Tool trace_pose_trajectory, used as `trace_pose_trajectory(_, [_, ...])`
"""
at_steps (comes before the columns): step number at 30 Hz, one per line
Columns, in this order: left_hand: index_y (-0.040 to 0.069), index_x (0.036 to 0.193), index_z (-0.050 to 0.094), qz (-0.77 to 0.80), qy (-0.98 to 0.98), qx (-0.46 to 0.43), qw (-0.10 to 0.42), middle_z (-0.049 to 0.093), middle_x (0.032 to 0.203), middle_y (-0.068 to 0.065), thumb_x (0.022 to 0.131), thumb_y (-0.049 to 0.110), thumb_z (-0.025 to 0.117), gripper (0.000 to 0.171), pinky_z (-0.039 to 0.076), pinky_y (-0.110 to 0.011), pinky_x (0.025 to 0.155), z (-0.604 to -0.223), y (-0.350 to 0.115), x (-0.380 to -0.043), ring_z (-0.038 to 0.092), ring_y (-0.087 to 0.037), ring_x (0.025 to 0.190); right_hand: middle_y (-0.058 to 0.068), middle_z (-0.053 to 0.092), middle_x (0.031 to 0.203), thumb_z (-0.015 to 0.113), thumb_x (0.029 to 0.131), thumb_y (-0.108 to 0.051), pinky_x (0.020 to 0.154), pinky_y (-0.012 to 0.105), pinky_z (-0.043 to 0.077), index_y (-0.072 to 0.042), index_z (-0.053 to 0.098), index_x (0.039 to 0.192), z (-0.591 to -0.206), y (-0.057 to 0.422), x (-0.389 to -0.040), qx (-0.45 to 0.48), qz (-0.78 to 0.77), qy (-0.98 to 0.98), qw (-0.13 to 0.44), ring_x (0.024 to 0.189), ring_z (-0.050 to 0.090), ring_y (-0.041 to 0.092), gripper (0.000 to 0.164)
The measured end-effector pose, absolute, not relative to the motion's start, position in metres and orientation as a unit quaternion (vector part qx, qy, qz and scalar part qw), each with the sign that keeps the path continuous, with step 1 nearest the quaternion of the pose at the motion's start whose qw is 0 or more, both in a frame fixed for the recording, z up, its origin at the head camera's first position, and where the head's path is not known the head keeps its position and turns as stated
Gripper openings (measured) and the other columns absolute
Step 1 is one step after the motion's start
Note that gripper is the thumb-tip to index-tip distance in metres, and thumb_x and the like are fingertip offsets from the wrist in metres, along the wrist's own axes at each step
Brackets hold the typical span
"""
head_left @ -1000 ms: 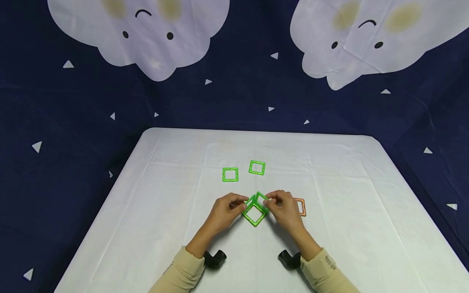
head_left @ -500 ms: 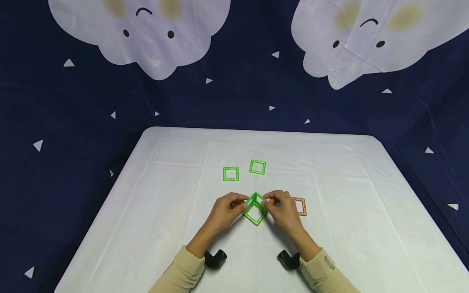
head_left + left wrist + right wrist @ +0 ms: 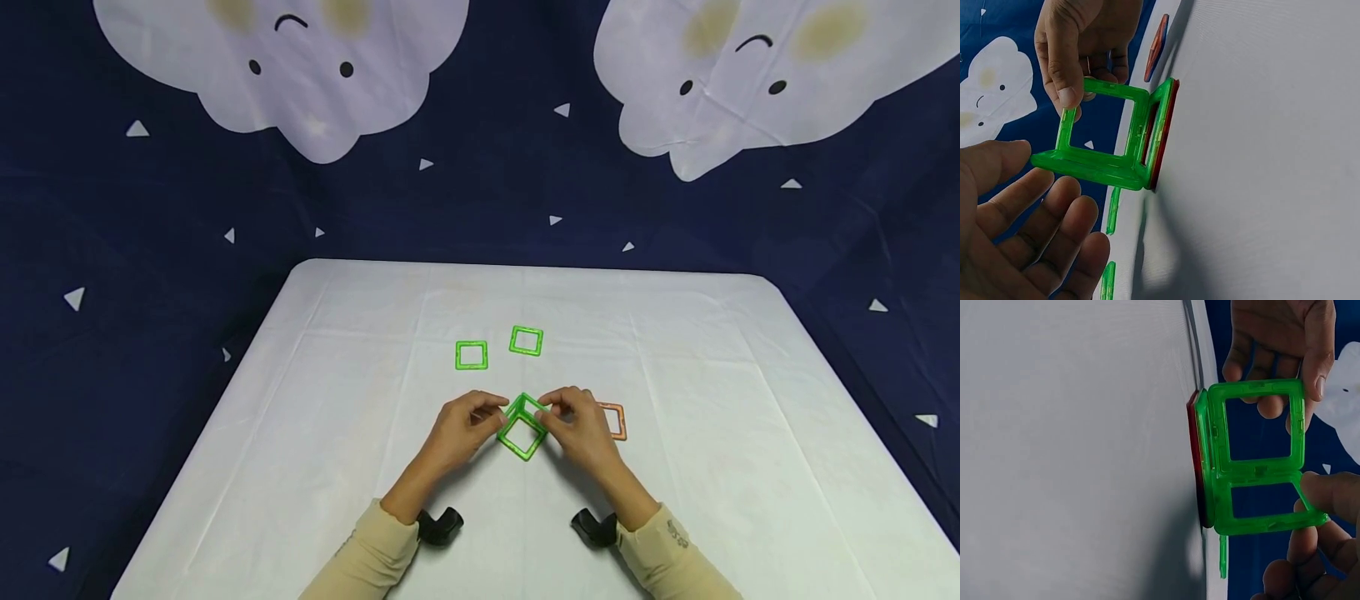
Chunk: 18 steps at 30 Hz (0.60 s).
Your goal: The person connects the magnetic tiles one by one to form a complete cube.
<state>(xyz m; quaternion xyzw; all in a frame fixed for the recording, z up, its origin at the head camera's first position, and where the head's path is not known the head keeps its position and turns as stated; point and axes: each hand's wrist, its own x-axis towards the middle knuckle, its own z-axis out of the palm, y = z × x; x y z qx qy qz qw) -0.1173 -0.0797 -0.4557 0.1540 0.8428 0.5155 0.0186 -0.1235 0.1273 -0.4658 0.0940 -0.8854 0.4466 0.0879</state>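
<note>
We judge the step in hand to be joining two uprights over a base. A translucent green plastic square frame lies flat near the middle of the white cloth-covered table, cornerwise to us, a thin red square layer beneath it. Along its far sides stand a left upright green frame and a right upright green frame, meeting at the far corner.

Our left hand pinches the left upright's outer edge lightly between thumb and fingertips; our right hand pinches the outer corner of the right upright. The next move, we think, calls for holding both square until the seam sits true, then letting go gently so neither tips.

The bars look glossy and smooth, bevelled, with small marks set inside that may be magnets; the centres are open. On the far side lie two loose green square frames, flat and apart. An orange square frame lies right of our right hand, partly hidden by it.
</note>
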Motion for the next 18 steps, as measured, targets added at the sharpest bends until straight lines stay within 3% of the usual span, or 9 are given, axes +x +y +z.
trace_pose_trajectory(18, [0.013,0.112,0.068,0.508,0.844,0.165,0.036,0.066,0.102,-0.003,0.092,0.018,0.061,0.022,0.051,-0.025,0.079,-0.458,-0.072,-0.138,0.063,-0.016,0.091,-0.002,0.054,0.074,0.075,0.079,-0.014,0.066,0.026,0.035,-0.017,0.072,0.090,-0.463,0.134,-0.133,0.110,0.429,-0.894,0.070,0.074,0.043,0.015,0.012])
